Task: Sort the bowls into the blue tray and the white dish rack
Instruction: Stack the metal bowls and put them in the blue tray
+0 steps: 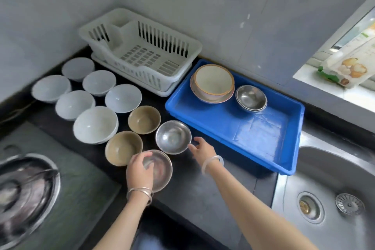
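- White slatted plastic dish rack (142, 53): well beyond the fingertips of the left hand (140, 170) and right hand (203, 149), against the wall. No bowls in it.
- Blue rectangular plastic tray (233, 128): just right of the right fingers. Near half bare, with a wet-looking sheen. Risk: a bowl set down fast could skid.
- Six white round bowls (95, 125): left of and beyond the left fingers, rims close together, unsorted.
- Stack of cream bowls (213, 83): in the tray's far corner, well beyond the right fingers.
- Nested steel bowls (251, 97): in the tray, just beside the stack.
- Near steel bowl (160, 170): on the counter, shiny and shallow. Left fingers curl over its rim and grip it.
- Farther steel bowl (173, 137): on the counter, at the right fingertips. Cannot tell whether pinched or merely touched. Risk: thin, slick rims may slip from a one-handed hold.
- Two tan glazed bowls (123, 148): just left of the left fingers. Liable to be knocked as the steel bowls lift.
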A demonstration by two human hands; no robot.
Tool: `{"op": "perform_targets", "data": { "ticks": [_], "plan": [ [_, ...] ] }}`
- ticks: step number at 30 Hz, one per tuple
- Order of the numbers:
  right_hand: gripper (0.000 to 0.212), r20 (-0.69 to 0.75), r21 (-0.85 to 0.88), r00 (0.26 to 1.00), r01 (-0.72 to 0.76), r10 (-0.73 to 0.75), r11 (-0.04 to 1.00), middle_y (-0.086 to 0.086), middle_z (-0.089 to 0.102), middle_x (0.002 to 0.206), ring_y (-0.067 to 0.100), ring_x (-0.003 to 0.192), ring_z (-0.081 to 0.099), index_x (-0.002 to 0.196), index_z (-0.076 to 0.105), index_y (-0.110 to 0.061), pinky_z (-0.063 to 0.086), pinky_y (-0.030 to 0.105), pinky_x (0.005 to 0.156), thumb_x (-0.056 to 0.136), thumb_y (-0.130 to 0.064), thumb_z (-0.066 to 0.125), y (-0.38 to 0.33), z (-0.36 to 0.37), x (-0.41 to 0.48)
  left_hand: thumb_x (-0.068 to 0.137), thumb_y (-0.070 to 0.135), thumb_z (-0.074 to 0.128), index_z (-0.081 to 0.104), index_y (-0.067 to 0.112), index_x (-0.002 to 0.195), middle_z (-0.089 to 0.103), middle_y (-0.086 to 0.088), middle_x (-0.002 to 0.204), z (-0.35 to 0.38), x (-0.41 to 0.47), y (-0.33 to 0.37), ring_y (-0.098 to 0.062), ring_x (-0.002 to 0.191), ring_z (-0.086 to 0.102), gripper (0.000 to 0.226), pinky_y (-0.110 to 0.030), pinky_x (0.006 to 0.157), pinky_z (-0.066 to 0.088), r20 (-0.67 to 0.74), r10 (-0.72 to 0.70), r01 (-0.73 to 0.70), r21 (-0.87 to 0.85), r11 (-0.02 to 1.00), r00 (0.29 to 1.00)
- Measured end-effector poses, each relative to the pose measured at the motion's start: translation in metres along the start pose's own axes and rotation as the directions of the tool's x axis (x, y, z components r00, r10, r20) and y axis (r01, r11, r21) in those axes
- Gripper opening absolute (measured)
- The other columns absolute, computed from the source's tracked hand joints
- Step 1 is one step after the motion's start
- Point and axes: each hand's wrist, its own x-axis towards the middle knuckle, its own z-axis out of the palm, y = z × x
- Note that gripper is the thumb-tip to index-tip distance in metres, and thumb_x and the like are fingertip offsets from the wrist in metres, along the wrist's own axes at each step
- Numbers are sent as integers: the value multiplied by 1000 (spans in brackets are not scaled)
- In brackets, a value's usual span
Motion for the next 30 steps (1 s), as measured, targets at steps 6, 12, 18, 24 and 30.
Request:
{"op": "perform_targets", "data": {
  "ticks": [6,12,18,24,30],
  "plan": [
    [20,52,181,989,-146,138,973,11,68,97,27,79,70,109,52,-15,61,36,68,91,-24,54,-16,20,13,70,-13,60,66,9,101,61,-13,106,-12,-15,-33,-34,98,59,39,-43,88,47,-194,-64,55,-48,997,979],
    [17,7,349,993,-116,122,930,1,63,84,14,62,70,101,54,-21,60,26,64,92,-9,47,-17,14,5,78,-3,58,62,16,100,65,-2,94,-11,-15,-41,-24,85,62,30,-31,79,47,-127,-278,235,-277,932,952],
    [21,-92,337,996,17,15,941,5,67,84,13,58,69,83,58,-23,57,21,57,87,-7,46,-18,-7,-23,79,-2,59,64,13,99,66,-3,93,-3,-12,-42,-20,81,61,25,-27,80,45,-5,-301,284,-319,904,954],
    [11,-39,126,996,86,-82,988,7,68,79,12,62,67,96,59,-15,50,13,49,88,-12,51,-15,-18,-49,87,10,58,63,19,90,68,-7,93,11,-6,-29,-23,88,65,10,-36,83,53,233,-281,357,-426,831,931],
    [6,18,-105,996,85,-84,991,2,66,70,8,54,64,91,53,-16,45,15,50,86,-15,50,-2,-16,-59,97,16,40,62,11,89,65,-5,85,15,-2,-11,-16,78,61,24,-26,63,50,408,-329,521,-591,616,852]
  ]
}}
